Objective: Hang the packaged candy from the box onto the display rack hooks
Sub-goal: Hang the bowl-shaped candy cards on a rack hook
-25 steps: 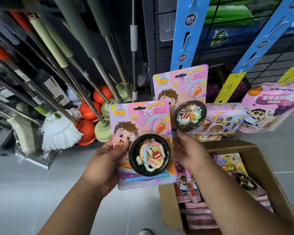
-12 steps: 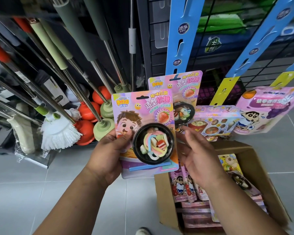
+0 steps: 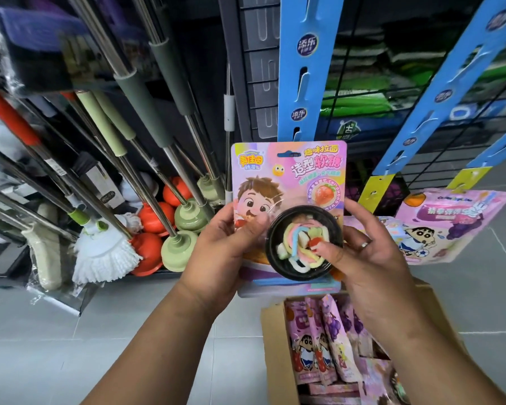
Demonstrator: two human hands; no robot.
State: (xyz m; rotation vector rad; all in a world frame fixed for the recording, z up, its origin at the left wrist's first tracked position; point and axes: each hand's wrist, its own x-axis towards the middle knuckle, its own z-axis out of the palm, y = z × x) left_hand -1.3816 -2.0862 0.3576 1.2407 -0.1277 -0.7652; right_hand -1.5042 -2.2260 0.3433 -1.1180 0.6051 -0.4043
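1. Candy packs left in the cardboard box stand on edge at lower right, on the floor, under the right forearm; judged kept there for an easy next pick
2. Held candy card is upright in mid air, above the box and in front of the rack, print toward the wearer; probably squared up so the hang slot at its top edge stays free
3. Left hand pinches the card's left edge, thumb on the front, fingers behind. Right hand grips the right side, thumb across the black bowl blister. Both forearms reach forward and up
4. Blue hook strip rises just behind the card's top; judged the target
5. Pink bag hangs from the yellow strip at right; mops and plungers lean far left
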